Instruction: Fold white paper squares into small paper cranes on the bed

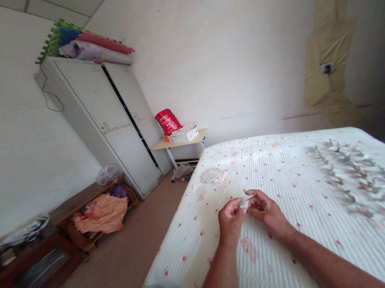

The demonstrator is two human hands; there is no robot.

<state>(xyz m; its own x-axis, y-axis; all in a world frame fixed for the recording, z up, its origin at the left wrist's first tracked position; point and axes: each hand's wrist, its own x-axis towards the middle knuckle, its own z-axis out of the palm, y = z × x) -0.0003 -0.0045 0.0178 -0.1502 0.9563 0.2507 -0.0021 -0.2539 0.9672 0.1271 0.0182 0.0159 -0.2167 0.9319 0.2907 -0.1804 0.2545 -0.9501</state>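
The small white piece (245, 204) is above the bed (267, 268), between the two hands. It may be paper, but it is too blurry to be sure. The left hand (229, 218) and right hand (270, 214) both pinch it with closed fingers. This looks like a careful shaping step, and it calls for a light, steady pinch. Past the hands lie thin sheets (213, 175) with faint marks. To the right sit rows of small, pointy things (361, 180). Farther back, a red bag (167, 120) has white writing too small to read.
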